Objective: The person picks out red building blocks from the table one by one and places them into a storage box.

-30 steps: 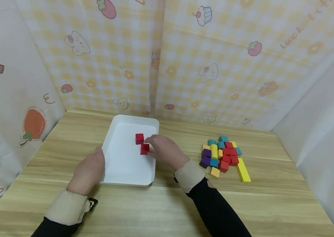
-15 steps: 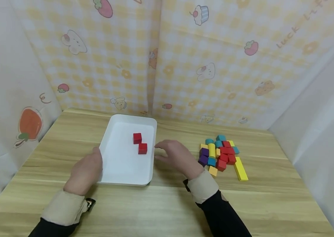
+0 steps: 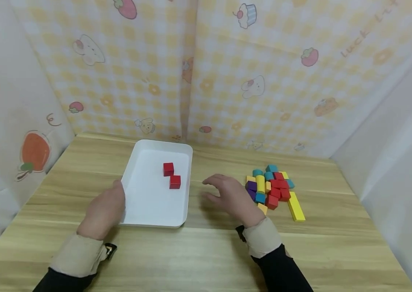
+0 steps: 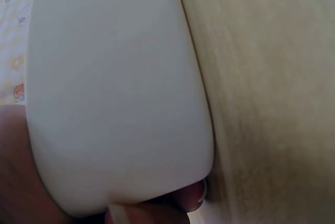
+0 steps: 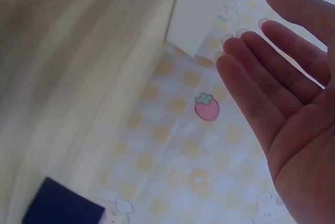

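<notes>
A white tray [image 3: 147, 211] with a raised rim lies left of centre on the table. My left hand [image 3: 104, 211] grips its left side; in the left wrist view, fingertips [image 4: 191, 197] show at the lower edge of the tray wall [image 4: 115, 88]. Two red cubes, one farther back [image 3: 168, 169] and one nearer [image 3: 174, 182], sit corner to corner in the tray's right half. Between the tray and a group of coloured blocks, my right hand [image 3: 232, 198] hovers with relaxed fingers and holds nothing. Its bare palm [image 5: 298, 130] shows in the right wrist view.
Right of my right hand lie several red blocks [image 3: 280, 184], a yellow cylinder [image 3: 260, 184], purple blocks [image 3: 251, 186], blue blocks [image 3: 260, 198] and a long yellow block [image 3: 296, 207]. A patterned cloth [image 3: 228, 101] hangs behind the wooden table [image 3: 177, 259].
My right hand has left the nearer red cube in the tray and moved right, past the rim toward the block group. The left hand stays on the tray; the head view has shifted slightly.
</notes>
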Tool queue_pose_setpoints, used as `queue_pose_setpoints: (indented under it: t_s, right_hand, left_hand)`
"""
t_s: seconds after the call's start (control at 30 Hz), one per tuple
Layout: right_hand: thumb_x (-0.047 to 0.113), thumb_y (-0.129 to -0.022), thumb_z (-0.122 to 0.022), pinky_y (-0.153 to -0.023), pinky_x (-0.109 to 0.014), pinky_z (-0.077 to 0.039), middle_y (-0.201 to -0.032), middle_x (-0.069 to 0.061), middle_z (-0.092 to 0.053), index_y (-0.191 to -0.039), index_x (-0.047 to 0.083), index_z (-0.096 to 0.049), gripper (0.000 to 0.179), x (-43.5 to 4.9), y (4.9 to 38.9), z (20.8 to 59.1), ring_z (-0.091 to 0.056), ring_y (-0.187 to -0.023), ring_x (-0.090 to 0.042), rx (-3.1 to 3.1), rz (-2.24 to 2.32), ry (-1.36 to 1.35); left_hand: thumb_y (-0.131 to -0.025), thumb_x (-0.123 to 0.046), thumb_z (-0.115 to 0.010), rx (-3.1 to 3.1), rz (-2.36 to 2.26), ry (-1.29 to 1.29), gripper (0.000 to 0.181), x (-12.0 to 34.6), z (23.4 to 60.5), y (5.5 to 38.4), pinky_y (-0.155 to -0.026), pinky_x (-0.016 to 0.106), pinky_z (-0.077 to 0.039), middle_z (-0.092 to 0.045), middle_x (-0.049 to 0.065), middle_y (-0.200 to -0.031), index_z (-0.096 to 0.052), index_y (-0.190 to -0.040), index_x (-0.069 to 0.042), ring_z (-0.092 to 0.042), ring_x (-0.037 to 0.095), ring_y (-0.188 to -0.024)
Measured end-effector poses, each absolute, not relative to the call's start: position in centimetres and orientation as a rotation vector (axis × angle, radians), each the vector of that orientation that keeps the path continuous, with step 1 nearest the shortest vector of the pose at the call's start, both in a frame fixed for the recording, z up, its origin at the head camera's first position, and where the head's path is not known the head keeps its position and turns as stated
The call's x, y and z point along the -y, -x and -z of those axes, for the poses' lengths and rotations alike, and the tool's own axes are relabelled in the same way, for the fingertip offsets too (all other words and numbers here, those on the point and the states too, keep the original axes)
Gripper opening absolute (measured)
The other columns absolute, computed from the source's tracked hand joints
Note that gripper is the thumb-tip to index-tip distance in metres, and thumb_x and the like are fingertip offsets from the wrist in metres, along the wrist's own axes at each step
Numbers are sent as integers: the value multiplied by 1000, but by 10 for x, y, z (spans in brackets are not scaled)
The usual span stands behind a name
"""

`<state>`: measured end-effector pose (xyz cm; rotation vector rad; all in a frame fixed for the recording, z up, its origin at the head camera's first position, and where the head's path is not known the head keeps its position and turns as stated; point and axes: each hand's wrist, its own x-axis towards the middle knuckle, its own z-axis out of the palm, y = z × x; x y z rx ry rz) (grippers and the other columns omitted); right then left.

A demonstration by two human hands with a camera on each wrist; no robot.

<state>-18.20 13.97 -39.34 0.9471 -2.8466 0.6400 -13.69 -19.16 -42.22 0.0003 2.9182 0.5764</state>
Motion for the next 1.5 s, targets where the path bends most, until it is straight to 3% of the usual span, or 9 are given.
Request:
queue_pose_setpoints:
  t_s: [0.4,0.53,0.63,0.77,0.97,1.13,1.3,1.5]
  right_hand:
    - [22,-84,-83,-88,-38,-59,-113,-3,-75,-112,10,-74,32,-180,170,394,-72,-103,-19,2838,-588,-779]
    - [21,-83,-84,-78,-34,-59,-112,-4,-75,-111,9,-74,32,-194,168,394,-69,-86,-16,2863,-575,-720]
    - [19,-84,-83,-78,-35,-59,-111,-7,-75,-111,8,-74,30,-205,167,393,-68,-86,-18,2879,-581,-688]
    - [19,-84,-83,-88,-42,-59,-109,-7,-76,-110,8,-74,30,-221,165,393,-70,-102,-23,2896,-565,-642]
    - [18,-84,-83,-78,-38,-58,-105,-8,-74,-106,7,-74,26,-248,161,391,-68,-91,-23,2981,-541,-558]
    - [14,-83,-83,-80,-44,-58,-103,-11,-75,-104,4,-74,25,-267,161,386,-68,-94,-27,2998,-504,-527]
    - [14,-82,-84,-71,-37,-54,-99,-11,-74,-104,3,-74,27,-280,164,386,-62,-85,-24,3037,-481,-470]
    - [14,-84,-82,-76,-43,-58,-99,-12,-75,-106,1,-74,27,-289,168,390,-65,-86,-25,3104,-484,-391]
  left_hand:
    - [-95,6,-38,-2930,-571,-36,15,193,423,137,-47,37,-42,-52,15,-68,-36,-107,13,-51,26,-57]
    - [-96,4,-37,-2920,-572,-29,14,196,423,138,-48,38,-43,-53,16,-69,-35,-107,12,-52,26,-58]
    - [-96,4,-36,-2922,-566,-25,14,197,423,138,-48,40,-44,-54,17,-69,-34,-107,12,-53,27,-58]
    - [-95,4,-37,-2928,-566,-25,15,196,421,138,-48,41,-44,-55,18,-69,-35,-107,12,-54,28,-58]
    - [-95,4,-36,-2921,-585,-19,13,194,421,138,-47,42,-44,-55,19,-69,-35,-105,12,-54,28,-58]
    - [-97,3,-34,-2909,-578,-6,13,195,420,138,-47,41,-44,-55,19,-70,-36,-106,12,-54,28,-58]
    - [-97,2,-36,-2903,-567,5,15,194,421,137,-47,41,-45,-56,19,-71,-37,-108,12,-55,28,-58]
    - [-97,1,-36,-2915,-562,17,13,191,422,138,-47,41,-44,-56,19,-70,-37,-106,11,-55,29,-58]
